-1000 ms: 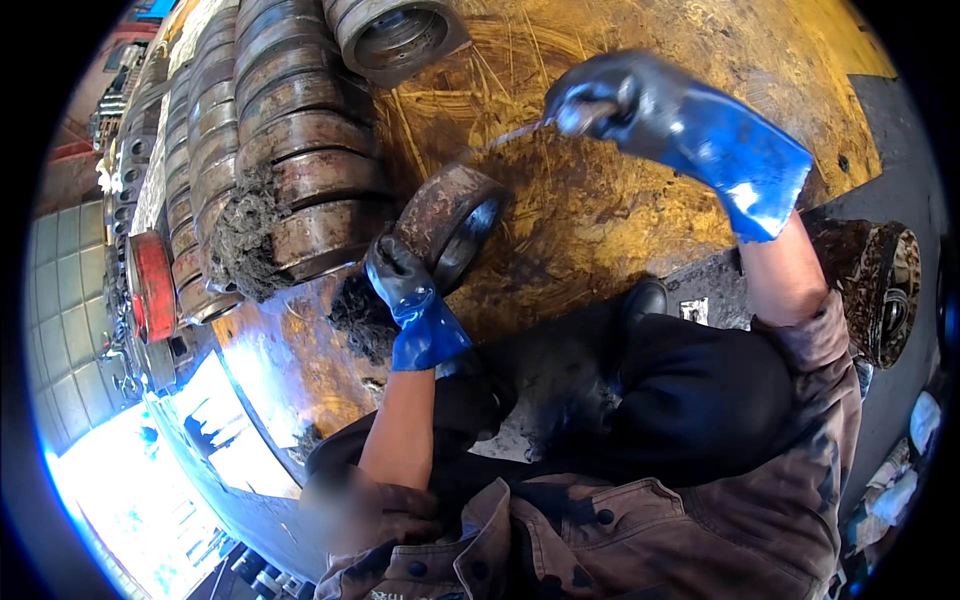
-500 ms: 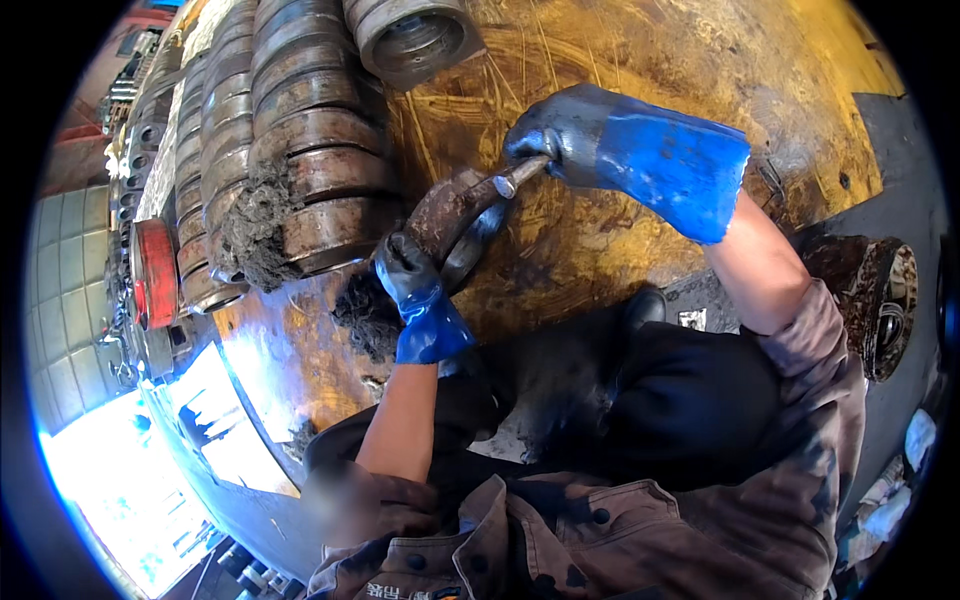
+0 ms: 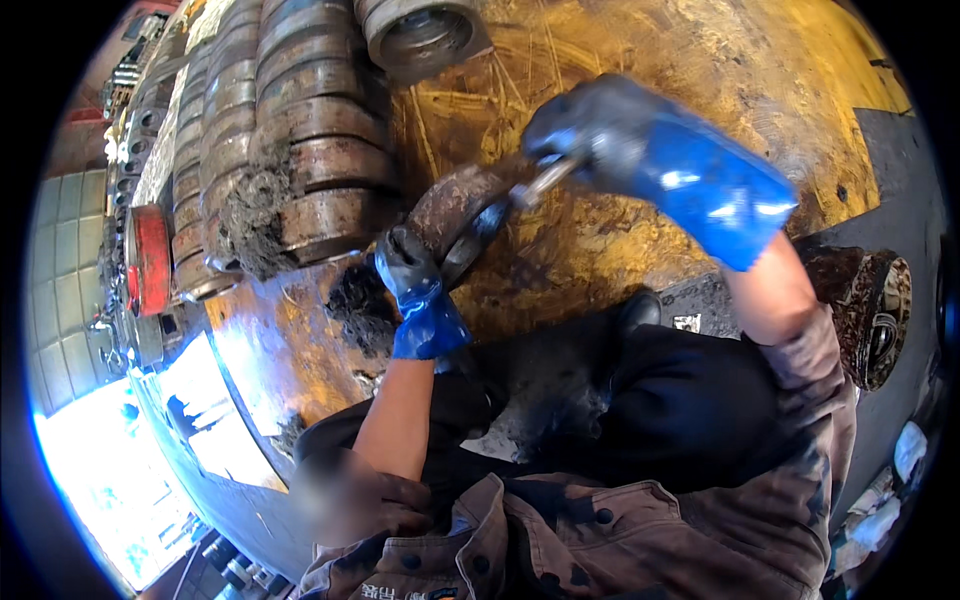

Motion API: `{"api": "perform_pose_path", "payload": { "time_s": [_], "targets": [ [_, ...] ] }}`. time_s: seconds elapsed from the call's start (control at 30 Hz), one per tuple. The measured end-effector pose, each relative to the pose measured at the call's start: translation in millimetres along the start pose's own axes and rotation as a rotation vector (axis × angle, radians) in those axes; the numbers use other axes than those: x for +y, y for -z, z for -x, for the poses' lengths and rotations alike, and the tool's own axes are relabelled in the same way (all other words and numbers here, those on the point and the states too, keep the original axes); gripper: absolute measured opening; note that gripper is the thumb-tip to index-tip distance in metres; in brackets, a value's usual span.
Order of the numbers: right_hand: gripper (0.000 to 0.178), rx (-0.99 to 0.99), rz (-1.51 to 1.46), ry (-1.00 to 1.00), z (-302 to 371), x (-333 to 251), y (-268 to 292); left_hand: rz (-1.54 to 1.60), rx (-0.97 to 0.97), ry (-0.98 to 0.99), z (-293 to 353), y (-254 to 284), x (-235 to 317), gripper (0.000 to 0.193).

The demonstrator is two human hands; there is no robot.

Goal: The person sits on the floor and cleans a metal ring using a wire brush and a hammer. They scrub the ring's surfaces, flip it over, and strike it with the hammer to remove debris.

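My left hand (image 3: pixel 405 265), in a blue rubber glove darkened at the fingers, is closed on the near side of a rusty metal ring (image 3: pixel 452 212). The ring stands tilted on the yellow-brown stained surface, its far rim toward the other hand. My right hand (image 3: pixel 590 130), gloved alike, is wrapped round a short metal rod (image 3: pixel 552 180). Its bright end points down and left, close to the ring's far right edge; motion blur hides whether they touch. Beside my left hand lies a dark clump of fibrous waste (image 3: pixel 362 305).
Rows of similar metal rings (image 3: pixel 325 165) lie stacked to the left, with a grey fibrous wad (image 3: pixel 258 220) on them. A metal cylinder (image 3: pixel 425 35) stands at the back. A red ring (image 3: pixel 150 260) sits far left, and a rusty flanged part (image 3: pixel 880 320) at right.
My right hand has swung to the right, drawing the rod back a little from the ring. The left hand keeps its hold on the ring, nearly in place.
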State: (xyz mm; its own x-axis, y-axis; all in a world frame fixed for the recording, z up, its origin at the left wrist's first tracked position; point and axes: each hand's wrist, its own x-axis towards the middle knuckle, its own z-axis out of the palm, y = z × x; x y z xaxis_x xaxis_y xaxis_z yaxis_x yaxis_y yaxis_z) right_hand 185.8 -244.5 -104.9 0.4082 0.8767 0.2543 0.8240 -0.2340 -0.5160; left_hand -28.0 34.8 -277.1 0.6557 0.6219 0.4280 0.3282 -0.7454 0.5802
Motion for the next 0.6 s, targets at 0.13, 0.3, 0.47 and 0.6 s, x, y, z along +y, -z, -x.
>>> {"api": "perform_pose_path", "payload": {
  "time_s": [0.13,0.3,0.47,0.6],
  "targets": [
    [0.042,-0.02,0.228,0.072,1.1,-16.3,28.4,0.065,0.033,-0.062,-4.1,4.9,12.2,0.027],
    [0.042,-0.052,0.034,0.027,-4.7,5.4,-12.2,0.09,0.026,-0.04,-2.5,1.6,9.2,0.027],
    [0.036,-0.009,0.348,0.059,2.8,-26.1,38.3,0.096,0.035,-0.054,-3.5,1.2,14.9,0.026],
    [0.032,-0.219,0.063,-0.068,-5.3,-10.0,15.1,0.071,0.042,-0.035,-3.6,-3.2,12.1,0.026]
  ]
}}
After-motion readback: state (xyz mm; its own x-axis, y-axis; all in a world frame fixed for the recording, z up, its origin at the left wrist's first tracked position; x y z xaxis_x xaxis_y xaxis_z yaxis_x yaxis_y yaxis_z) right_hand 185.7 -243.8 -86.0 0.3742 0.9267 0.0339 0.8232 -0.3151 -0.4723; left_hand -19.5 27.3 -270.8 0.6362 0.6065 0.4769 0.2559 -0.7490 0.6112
